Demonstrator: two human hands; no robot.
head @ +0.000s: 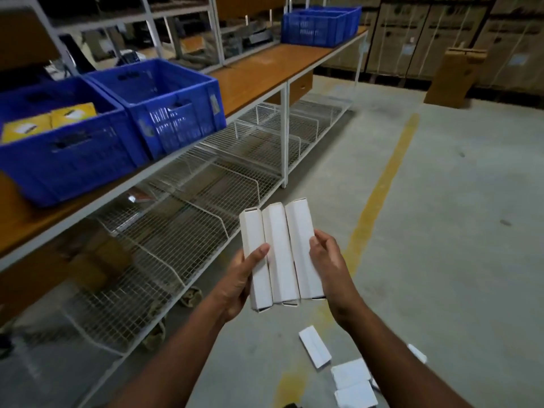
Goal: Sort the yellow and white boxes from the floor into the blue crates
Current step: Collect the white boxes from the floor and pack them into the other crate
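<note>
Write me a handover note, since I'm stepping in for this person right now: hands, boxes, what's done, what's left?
Left hand and right hand together hold three white boxes side by side, above the floor beside the table.
Done: two yellow boxes lie in the nearest blue crate.
The second blue crate beside it shows nothing inside from this angle; a far blue crate sits further down the table.
Left: put the held white boxes into a crate, likely the second one, then collect the loose white boxes on the floor.
</note>
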